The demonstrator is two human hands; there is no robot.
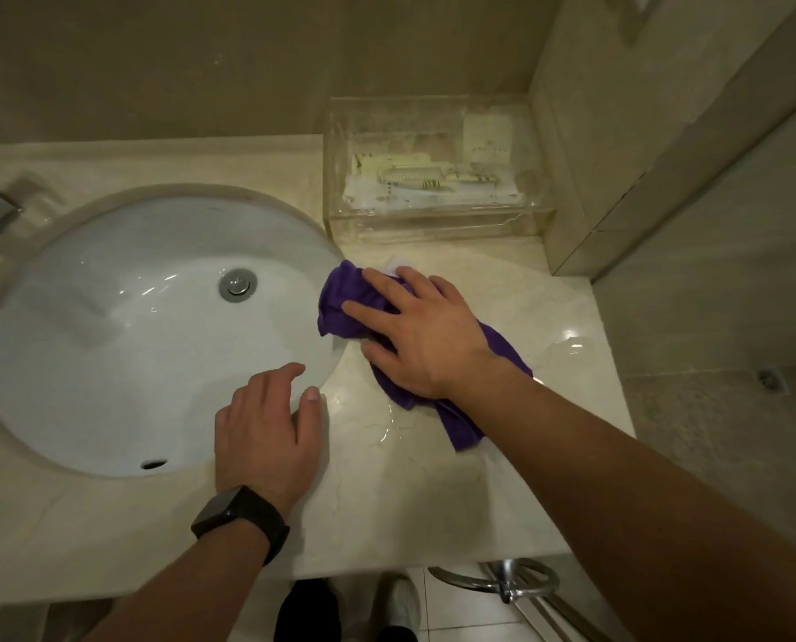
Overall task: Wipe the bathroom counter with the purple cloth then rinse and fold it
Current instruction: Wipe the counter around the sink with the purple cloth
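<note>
right hand (417,338) is flat on the purple cloth (350,298), fingers spread wide and pressing down, not curled round it. cloth's bunched up on the counter (433,479) right at the sink (132,340) rim, w/ one end poking over the bowl's edge and the other trailing back under the wrist. left hand (266,433) rests on the rim btw bowl and counter, fingers loose and close together, holding nothing, black watch (238,516) on that wrist. counter looks wet near the cloth. clear box (433,164) w/ small toiletries sits at the back by the wall, drain plug (238,284) mid bowl.
</note>
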